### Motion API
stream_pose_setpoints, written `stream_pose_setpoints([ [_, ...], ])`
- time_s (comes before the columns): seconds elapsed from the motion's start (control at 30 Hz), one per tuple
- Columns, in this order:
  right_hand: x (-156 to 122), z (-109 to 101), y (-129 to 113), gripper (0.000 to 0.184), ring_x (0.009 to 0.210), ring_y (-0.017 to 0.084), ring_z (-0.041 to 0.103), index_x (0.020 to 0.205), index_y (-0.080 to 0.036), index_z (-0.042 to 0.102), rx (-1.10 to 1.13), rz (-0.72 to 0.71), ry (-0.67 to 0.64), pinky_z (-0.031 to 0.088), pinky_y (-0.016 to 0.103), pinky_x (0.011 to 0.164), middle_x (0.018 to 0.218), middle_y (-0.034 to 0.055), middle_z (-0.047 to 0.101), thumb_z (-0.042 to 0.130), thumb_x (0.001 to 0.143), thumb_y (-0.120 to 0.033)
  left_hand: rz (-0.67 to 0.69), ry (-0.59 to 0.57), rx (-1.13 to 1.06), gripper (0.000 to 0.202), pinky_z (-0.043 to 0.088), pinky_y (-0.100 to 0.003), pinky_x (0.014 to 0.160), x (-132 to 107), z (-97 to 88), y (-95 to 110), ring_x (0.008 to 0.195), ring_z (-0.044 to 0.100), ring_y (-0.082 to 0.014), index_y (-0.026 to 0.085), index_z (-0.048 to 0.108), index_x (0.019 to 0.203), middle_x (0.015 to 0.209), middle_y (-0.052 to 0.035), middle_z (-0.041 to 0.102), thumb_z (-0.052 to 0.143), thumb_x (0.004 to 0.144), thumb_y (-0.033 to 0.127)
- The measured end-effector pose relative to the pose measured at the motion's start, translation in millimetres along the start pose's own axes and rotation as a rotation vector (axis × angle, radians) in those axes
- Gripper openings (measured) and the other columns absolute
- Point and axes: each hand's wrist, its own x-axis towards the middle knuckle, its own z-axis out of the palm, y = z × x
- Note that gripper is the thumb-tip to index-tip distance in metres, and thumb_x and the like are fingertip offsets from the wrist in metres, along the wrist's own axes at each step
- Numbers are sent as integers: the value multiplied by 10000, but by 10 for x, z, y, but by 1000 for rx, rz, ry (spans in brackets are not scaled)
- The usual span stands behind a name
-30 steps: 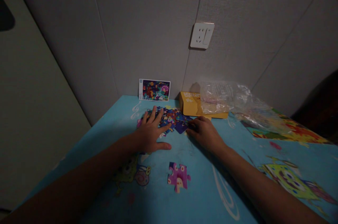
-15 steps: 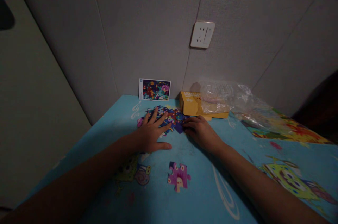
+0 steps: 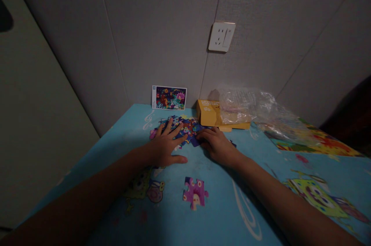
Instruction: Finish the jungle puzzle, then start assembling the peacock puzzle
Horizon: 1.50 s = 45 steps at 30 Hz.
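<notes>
My left hand (image 3: 168,146) lies flat with fingers spread over a cluster of joined colourful jigsaw pieces (image 3: 188,125). My right hand (image 3: 216,143) is at the cluster's right side, its fingers curled down onto a dark blue-purple puzzle piece (image 3: 194,141). The fingers partly hide that piece, and I cannot tell whether it is locked in. Past the right hand's outer side the edge of another dark piece (image 3: 232,144) shows. Nearer to me a pink-purple puzzle piece (image 3: 195,193) lies by itself on the blue cartoon-print cloth (image 3: 214,215).
A small picture card (image 3: 169,98) leans against the wall behind the cluster. To its right stands a yellow box (image 3: 208,113) with a crumpled clear plastic bag (image 3: 246,105) over it. A colourful printed sheet (image 3: 324,143) lies farther right. A socket (image 3: 222,36) is on the wall.
My right hand has shifted slightly left, its fingertips farther over the dark puzzle piece. The edge of another dark piece now shows beside that hand. My left hand stays spread in place.
</notes>
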Motion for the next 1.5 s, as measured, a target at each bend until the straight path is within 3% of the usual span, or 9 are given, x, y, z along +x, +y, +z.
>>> stream_pose_setpoints([
  [0.2, -1, -93, 2, 248, 969, 270, 517, 1059, -176, 641, -44, 49, -12, 403, 404, 842, 1063, 102, 660, 661, 818, -232, 0, -7, -18, 837, 64, -730, 1072, -3, -1, -12, 1425, -78, -476, 267, 335, 1481, 1599, -119, 75, 486, 803, 732],
  [0.43, 0, -195, 1, 225, 918, 272, 557, 917, -196, 647, 10, 27, 194, 434, 409, 794, 908, 91, 644, 702, 772, -358, 116, 17, -133, 898, 22, -742, 1069, -1, -53, -1, 1433, -137, -425, 331, 27, 1526, 1567, -37, 263, 536, 845, 621],
  [0.63, 18, -96, -97, 225, 926, 256, 551, 968, -200, 635, 86, -53, 193, 447, 390, 803, 927, 88, 636, 665, 824, -370, 200, 53, -104, 808, -3, -693, 1107, 8, -68, 3, 1462, -78, -367, 256, 232, 1514, 1511, -67, 383, 567, 848, 568],
  [0.73, 35, -48, -80, 244, 925, 260, 551, 1002, -192, 660, 57, -29, 162, 446, 396, 802, 920, 91, 654, 666, 831, -366, 119, 67, -80, 846, 15, -706, 1098, 19, -62, -24, 1455, -82, -393, 255, 198, 1524, 1539, -71, 329, 541, 840, 617],
  [0.87, 40, -20, -13, 200, 946, 269, 552, 944, -205, 720, 5, 29, 92, 446, 409, 821, 938, 100, 659, 680, 822, -358, -219, 143, -23, 859, 63, -696, 1100, 60, -61, -100, 1455, -7, -422, 197, 162, 1533, 1578, -110, 217, 480, 861, 629],
  [1.03, 17, -17, -12, 246, 985, 273, 548, 929, -200, 744, -12, 67, 68, 454, 419, 843, 1034, 127, 621, 635, 852, -407, -529, 213, -69, 750, 149, -712, 1069, 113, -56, -238, 1432, 158, -443, 169, 271, 1499, 1481, -150, 424, 476, 879, 537],
  [1.2, 12, -39, -68, 260, 996, 283, 544, 962, -180, 727, -13, 81, 61, 454, 450, 874, 1052, 134, 620, 639, 848, -397, -538, 254, -88, 581, 219, -688, 1043, 125, -34, -329, 1341, 369, -418, 259, 479, 1376, 1333, -110, 593, 540, 840, 476],
  [1.37, 22, -47, -80, 252, 991, 282, 553, 972, -179, 719, 19, 79, 76, 457, 449, 871, 1044, 136, 632, 614, 863, -380, -542, 354, -47, 574, 294, -598, 1038, 137, -45, -322, 1230, 473, -373, 231, 540, 1323, 1239, -114, 642, 597, 793, 444],
  [1.5, -1, -41, -108, 470, 1040, 282, 559, 1317, -199, 551, 125, 41, 111, 457, 453, 908, 1120, 129, 637, 593, 870, -335, -393, 494, -125, 625, 329, -504, 1064, 133, -71, -233, 1207, 460, -320, 212, 501, 1354, 1146, -69, 685, 642, 769, 378],
])
